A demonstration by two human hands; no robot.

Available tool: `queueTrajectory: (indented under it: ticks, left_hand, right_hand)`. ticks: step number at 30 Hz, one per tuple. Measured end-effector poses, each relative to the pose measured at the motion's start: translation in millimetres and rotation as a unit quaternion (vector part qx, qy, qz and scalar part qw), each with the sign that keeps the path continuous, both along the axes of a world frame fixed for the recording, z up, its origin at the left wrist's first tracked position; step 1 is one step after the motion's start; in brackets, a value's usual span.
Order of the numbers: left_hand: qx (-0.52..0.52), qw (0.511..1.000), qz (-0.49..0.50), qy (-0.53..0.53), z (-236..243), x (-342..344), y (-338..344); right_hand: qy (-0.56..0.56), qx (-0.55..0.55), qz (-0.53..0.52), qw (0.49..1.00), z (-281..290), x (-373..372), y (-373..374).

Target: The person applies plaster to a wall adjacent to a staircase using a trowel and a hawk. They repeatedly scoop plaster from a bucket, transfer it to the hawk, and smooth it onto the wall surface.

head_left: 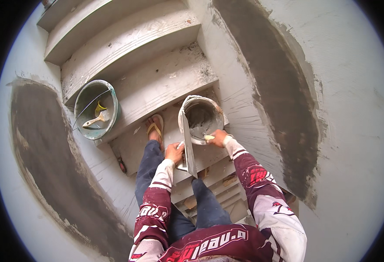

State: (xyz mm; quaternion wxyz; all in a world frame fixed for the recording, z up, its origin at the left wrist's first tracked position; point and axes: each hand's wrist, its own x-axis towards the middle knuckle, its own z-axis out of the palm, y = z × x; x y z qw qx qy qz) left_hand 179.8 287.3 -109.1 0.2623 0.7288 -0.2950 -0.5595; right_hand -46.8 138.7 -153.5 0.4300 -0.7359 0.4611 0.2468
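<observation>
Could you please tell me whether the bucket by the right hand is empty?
Not empty: grey, wet-looking material shows inside the bucket, below its rim; its depth cannot be told.

Bucket [199,99], whitish and round, stands upright and open, its rim and wall crusted with grey splashes. Grey mortar mix [197,115] lies inside, below the rim, with an uneven surface. Long flat plastering board [189,148], grey and smeared, is held on edge, seen as a narrow strip across the bucket's left side; whether the two touch is unclear. Hand tool with a pale yellow handle [209,137] is held at the bucket's near rim.
</observation>
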Motion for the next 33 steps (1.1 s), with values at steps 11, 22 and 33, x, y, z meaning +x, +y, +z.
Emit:
queueTrajectory:
  ticks: [11,22,33]
  left_hand:
    - [-0.004,0.885,0.244,0.397,-8,6,5]
    - [-0.014,0.800,0.317,0.509,-2,-31,-21]
    - [-0.089,0.707,0.272,0.647,21,-48,-32]
  right_hand:
    - [-0.216,0.198,-0.429,0.854,50,-82,89]
    - [-0.316,-0.170,-0.410,0.838,95,-77,156]
    - [-0.259,-0.415,-0.233,0.841,69,-70,179]
